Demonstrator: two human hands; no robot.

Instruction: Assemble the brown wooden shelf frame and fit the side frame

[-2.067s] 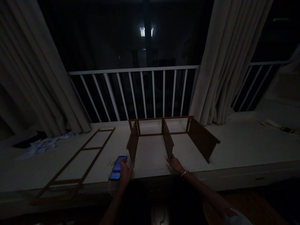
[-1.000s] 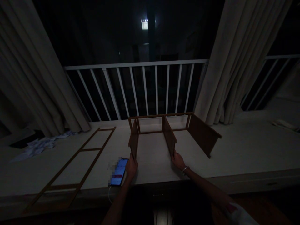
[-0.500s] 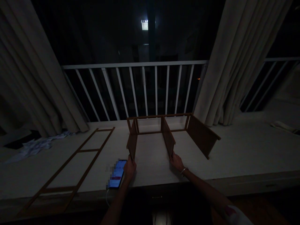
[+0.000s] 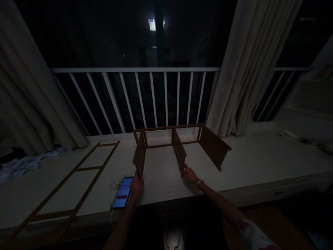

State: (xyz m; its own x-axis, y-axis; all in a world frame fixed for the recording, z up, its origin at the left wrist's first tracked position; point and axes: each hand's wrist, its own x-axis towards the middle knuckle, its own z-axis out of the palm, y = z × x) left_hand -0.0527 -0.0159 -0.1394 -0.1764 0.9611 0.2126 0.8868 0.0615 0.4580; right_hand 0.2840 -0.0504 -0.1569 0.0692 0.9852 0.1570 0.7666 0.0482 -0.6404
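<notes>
A brown shelf unit lies on its side on the pale ledge, its ladder-like frame (image 4: 159,146) at the back by the railing and three boards standing out from it. My left hand (image 4: 136,184) is closed on the near lower edge of the left board (image 4: 139,154). Around the near edge of the middle board (image 4: 179,147) my right hand (image 4: 190,173) is closed; a bracelet circles that wrist. The right board (image 4: 213,146) is untouched. Just left of my left hand lies a lit phone (image 4: 123,192) with a cable.
A second ladder-like frame (image 4: 88,169) lies flat on the left, its near end past the ledge edge. White railing (image 4: 135,70) and curtains (image 4: 234,69) stand behind. Crumpled papers or cloth (image 4: 33,163) lie far left. A drawer handle (image 4: 168,214) shows below the ledge.
The whole scene has shifted left in the view, as my head turned a little right. Both hands keep hold of the same boards, and the unit looks unmoved on the ledge.
</notes>
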